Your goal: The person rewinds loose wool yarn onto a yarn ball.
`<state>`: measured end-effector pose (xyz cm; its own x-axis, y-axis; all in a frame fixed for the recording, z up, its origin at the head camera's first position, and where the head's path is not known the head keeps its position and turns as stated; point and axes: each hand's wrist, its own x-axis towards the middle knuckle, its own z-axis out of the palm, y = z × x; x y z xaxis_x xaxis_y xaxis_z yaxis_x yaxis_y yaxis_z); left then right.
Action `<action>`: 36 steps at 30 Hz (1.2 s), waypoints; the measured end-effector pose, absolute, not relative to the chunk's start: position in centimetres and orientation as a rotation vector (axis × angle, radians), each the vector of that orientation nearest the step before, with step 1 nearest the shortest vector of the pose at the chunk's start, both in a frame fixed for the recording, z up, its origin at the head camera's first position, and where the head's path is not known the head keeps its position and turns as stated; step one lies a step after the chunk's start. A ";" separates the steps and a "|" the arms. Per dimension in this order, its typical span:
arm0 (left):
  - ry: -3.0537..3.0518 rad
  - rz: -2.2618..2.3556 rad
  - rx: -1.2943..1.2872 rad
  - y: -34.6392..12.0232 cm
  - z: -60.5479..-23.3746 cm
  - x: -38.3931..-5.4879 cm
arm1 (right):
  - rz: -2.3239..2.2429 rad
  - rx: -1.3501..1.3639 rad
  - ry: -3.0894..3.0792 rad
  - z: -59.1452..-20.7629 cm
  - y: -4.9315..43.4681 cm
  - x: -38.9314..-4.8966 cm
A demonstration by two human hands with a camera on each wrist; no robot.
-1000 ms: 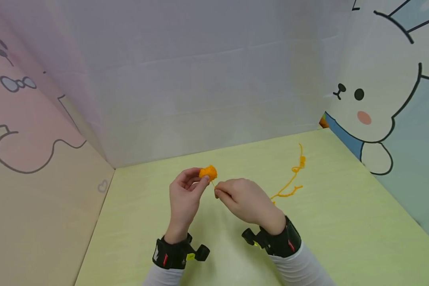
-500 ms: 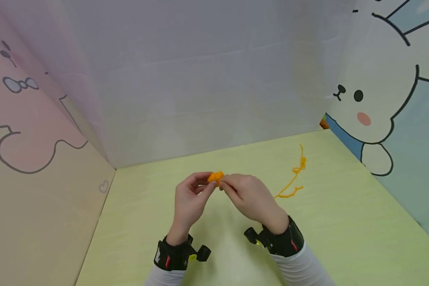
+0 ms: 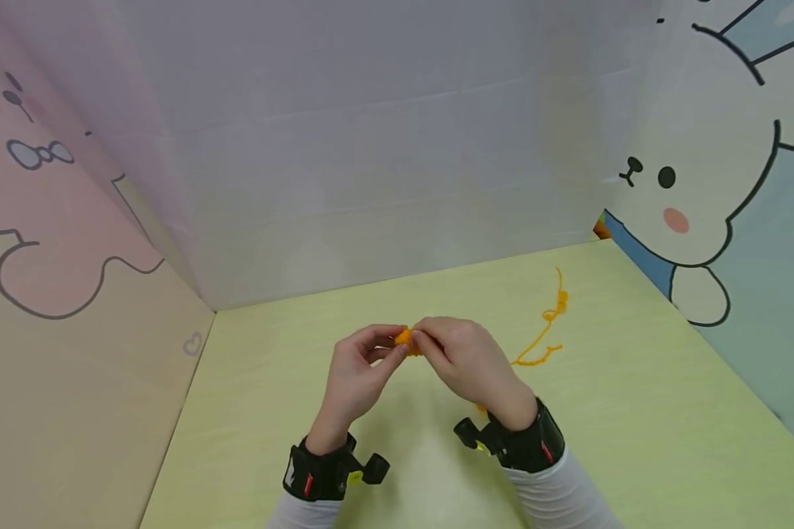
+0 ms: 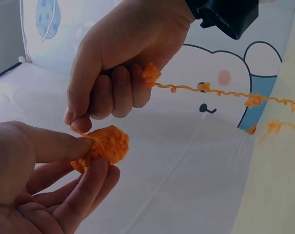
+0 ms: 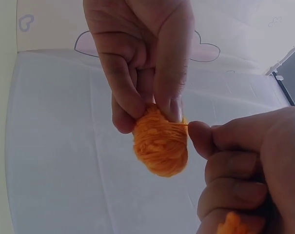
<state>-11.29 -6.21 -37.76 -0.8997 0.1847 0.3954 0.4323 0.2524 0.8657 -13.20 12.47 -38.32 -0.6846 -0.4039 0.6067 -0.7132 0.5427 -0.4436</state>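
Observation:
A small ball of orange yarn (image 5: 161, 144) is pinched between the thumb and fingers of my left hand (image 3: 359, 375). Close beside it, my right hand (image 3: 466, 360) pinches the yarn strand between thumb and forefinger, and a short taut length runs from there to the ball. The other right fingers curl into the palm. Out of that palm comes a fuzzy tuft (image 4: 151, 74), and the loose orange yarn (image 4: 225, 92) trails away from it with small knots and loops. In the head view the right hand partly covers the ball.
The far part of the loose yarn tail (image 3: 541, 330) lies on the pale green table (image 3: 271, 411), right of the hands. A whitish curtain (image 3: 384, 162) stands behind the table, with cartoon-printed panels (image 3: 714, 220) at the sides. Each wrist carries a black camera strap (image 3: 317, 470).
The ball and left hand have shifted right and slightly toward me. The right hand has gone from below the ball, with a strand stretched between, to close against its right side.

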 end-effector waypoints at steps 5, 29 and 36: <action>-2.364 -1.771 -0.633 -6.7 -38.3 -11.6 | 0.963 0.899 -2.314 -38.4 12.8 -13.4; -1.981 -2.083 -0.856 -8.1 -39.1 -12.4 | 0.825 0.965 -2.634 -37.8 12.8 -13.1; -1.997 -2.044 -0.582 -7.8 -39.1 -12.4 | 0.784 1.044 -2.665 -37.8 12.2 -12.5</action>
<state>-12.44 -7.77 -39.08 -0.8962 0.1130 0.4290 0.4263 -0.0488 0.9033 -12.52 12.19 -37.81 -0.7393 -0.5815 0.3395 -0.6727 0.6157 -0.4104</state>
